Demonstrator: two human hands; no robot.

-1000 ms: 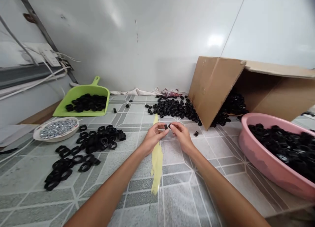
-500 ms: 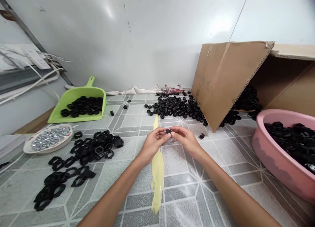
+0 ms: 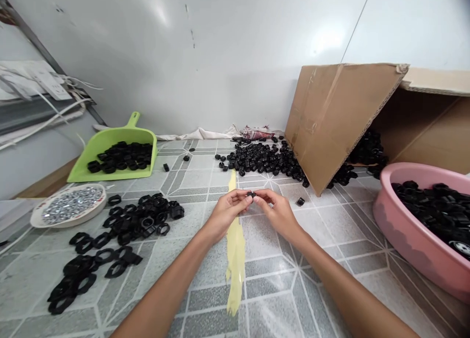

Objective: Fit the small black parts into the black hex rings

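My left hand (image 3: 228, 212) and my right hand (image 3: 278, 212) meet over the middle of the tiled surface, fingertips pinched on one small black part (image 3: 251, 194). Its details are too small to tell. Behind them lies a pile of small black parts (image 3: 257, 157). A single black piece (image 3: 300, 201) rests to the right of my right hand. Black rings (image 3: 147, 223) are spread on the left. Beneath my hands runs a yellow strip (image 3: 235, 264).
At the left are a green dustpan (image 3: 84, 159) holding black rings and a white dish (image 3: 38, 219) of shiny metal bits. A cardboard box (image 3: 330, 113) lies open at the right, near a pink basin (image 3: 389, 215) of black parts. A wall stands behind.
Both hands stay in nearly the same place, with the black part turned slightly between the fingertips. The view has shifted a little.
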